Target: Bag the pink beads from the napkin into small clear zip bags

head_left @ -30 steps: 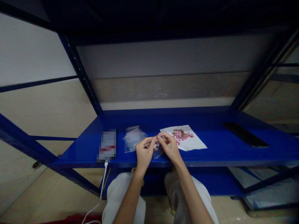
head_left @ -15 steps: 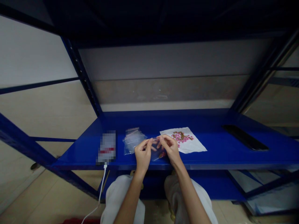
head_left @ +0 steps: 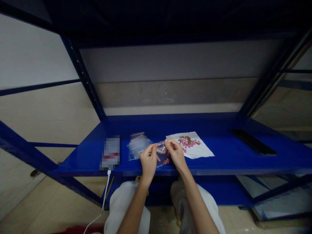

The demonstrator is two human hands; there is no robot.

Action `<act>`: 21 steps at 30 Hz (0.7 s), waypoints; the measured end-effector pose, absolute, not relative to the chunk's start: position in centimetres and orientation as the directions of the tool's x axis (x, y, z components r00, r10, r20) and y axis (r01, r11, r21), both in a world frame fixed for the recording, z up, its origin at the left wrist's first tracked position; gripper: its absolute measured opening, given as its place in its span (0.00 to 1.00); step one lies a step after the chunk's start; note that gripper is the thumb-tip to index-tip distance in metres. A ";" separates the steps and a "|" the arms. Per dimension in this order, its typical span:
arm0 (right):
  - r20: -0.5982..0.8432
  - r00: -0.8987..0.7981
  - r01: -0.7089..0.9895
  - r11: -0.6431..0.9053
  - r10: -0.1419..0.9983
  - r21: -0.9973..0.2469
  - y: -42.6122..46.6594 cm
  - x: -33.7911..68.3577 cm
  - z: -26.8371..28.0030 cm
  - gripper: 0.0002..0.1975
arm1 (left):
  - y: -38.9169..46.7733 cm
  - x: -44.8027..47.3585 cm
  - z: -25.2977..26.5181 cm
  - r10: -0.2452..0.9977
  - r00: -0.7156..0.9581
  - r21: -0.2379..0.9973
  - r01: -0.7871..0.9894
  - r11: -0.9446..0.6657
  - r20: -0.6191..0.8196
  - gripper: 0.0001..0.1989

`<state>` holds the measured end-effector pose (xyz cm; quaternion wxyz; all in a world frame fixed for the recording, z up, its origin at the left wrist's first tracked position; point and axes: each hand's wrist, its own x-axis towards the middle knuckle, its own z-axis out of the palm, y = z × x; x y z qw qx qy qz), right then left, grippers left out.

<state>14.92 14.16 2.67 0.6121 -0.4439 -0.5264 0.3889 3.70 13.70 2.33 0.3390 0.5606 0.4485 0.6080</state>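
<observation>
Between my two hands is a small clear zip bag [head_left: 161, 158], with a few pink and brown pieces in its lower right corner. My left hand [head_left: 149, 158] pinches the bag's upper left edge between thumb and fingers. At the upper right edge, my right hand [head_left: 175, 152] grips it the same way. Just behind my right hand lies a white paper sheet [head_left: 203, 150] bearing a heap of pink round pieces and brown pieces [head_left: 188, 142]. A loose stack of flat clear zip bags [head_left: 138, 147] rests left of my left hand.
Everything lies on a blue metal shelf [head_left: 219, 165] with uprights at both sides. A blurred-out device [head_left: 110, 152] with a white cable [head_left: 106, 190] sits at the left. At the right lies a black phone-like slab [head_left: 253, 142]. A dark shelf hangs overhead.
Both hands keep hold of the clear bag, and my fingers have shifted slightly along its top edge. The whole view has moved a little; the other things lie as before.
</observation>
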 end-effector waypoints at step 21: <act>0.251 0.475 0.042 0.263 0.844 -0.964 14.5 14.8 2.2 0.23 | 14.7 -0.4 3.7 0.703 -0.392 0.788 0.463 -0.407 0.593 0.13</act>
